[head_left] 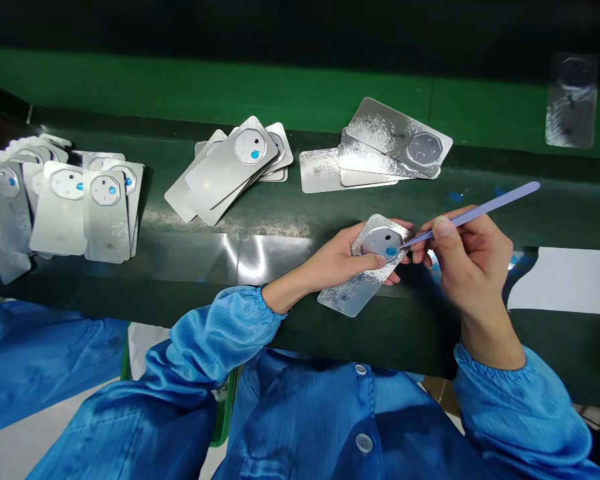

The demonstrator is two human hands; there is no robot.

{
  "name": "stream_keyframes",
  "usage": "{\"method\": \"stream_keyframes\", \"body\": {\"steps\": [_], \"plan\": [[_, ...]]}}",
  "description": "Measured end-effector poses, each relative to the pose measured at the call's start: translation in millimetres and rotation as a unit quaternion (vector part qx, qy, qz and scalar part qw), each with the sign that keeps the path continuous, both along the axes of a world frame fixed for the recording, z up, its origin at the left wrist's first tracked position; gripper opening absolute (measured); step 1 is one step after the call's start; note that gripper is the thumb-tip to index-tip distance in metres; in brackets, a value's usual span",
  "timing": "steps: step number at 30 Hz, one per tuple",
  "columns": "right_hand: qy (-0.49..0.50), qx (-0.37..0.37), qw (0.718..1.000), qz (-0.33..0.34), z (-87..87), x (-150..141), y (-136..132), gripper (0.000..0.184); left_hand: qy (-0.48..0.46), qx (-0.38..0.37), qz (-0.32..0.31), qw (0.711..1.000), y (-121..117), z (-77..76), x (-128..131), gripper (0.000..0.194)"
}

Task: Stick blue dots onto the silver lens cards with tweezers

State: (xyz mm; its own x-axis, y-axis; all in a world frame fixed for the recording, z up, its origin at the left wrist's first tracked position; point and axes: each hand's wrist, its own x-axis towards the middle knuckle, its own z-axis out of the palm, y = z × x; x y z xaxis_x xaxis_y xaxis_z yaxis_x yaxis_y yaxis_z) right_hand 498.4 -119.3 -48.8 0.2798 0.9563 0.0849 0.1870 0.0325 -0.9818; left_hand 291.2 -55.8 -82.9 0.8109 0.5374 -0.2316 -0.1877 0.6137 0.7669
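Observation:
My left hand point(337, 260) is closed on a silver phone back panel point(350, 293), thumb lying along its near side. Held tilted above the bench, the panel has a round grey camera area with dark holes and a blue spot point(391, 251). Pinched in my right hand point(467, 257) is a pair of lilac tweezers point(497, 203), slanting up to the right. Their tip is right beside the blue spot; whether it touches cannot be made out.
Silver panels lie in overlapping piles: at the left point(107, 227), centre point(225, 173) and back right point(375, 143). One panel point(571, 100) stands against the green back ledge. White paper point(565, 280) lies on the dark green bench point(290, 207) at right. Another person's blue sleeve point(55, 353) shows at left.

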Motion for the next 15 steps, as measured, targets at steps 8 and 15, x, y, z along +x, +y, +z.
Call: {"method": "stream_keyframes", "body": {"steps": [8,15], "plan": [[-0.004,0.017,1.000,0.011,-5.0,2.8,0.7,0.043,-0.015,-0.002,0.005,1.000,-0.6,-6.2,0.7,0.066],[-0.022,0.068,0.997,-0.001,-9.5,-2.0,-0.9,0.027,0.002,-0.001,0.033,0.999,-6.7,-4.7,5.0,0.065]]}}
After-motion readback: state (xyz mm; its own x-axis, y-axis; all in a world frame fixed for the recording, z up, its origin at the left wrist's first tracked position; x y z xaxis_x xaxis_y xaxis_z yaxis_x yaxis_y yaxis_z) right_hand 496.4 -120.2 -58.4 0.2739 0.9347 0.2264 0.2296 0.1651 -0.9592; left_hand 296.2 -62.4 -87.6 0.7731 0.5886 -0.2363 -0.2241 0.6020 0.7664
